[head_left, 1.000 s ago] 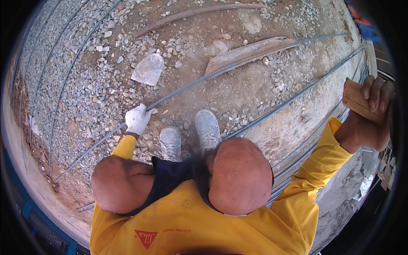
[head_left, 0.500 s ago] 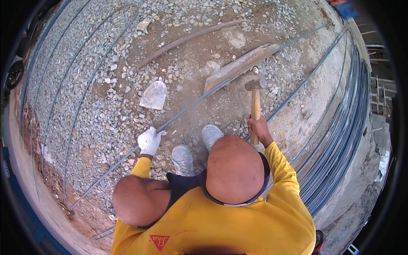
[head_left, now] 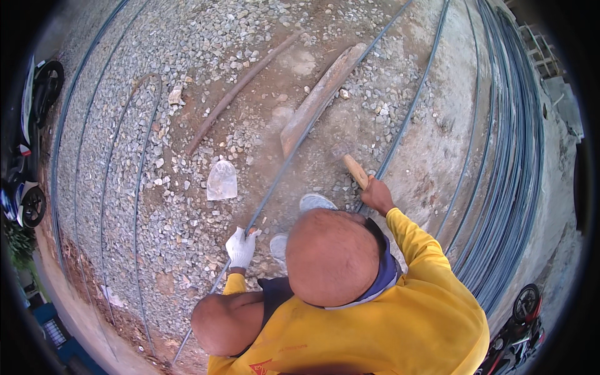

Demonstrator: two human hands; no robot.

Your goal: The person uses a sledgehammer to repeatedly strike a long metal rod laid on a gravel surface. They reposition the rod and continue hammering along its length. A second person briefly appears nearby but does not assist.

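My left hand [head_left: 240, 249], in a white work glove, is closed around a long steel reinforcing bar [head_left: 275, 181]. The bar slants from the lower left up to the right, running along the right edge of a weathered wooden plank [head_left: 325, 94]. On the bar's right, my bare right hand [head_left: 377, 195] grips the wooden handle of a hammer [head_left: 355, 171]. The hammer tilts up and to the left, its head blurred against the dirt and apart from the bar. My shoe [head_left: 317, 202] shows between the two hands, partly hidden by my knee.
Gravel [head_left: 175, 219] covers the ground on the left, with bent bars [head_left: 136, 206] across it. A curved brown pole [head_left: 240, 90] and a pale flat scrap [head_left: 222, 181] lie ahead. Many bars form a bundle [head_left: 512, 156] on the right. Motorcycles [head_left: 32, 203] stand at the sides.
The hammer has swung from nearly upright to a leftward tilt, its head lower. The whole view has turned, so the bars stand steeper. My left hand keeps its grip on the bar.
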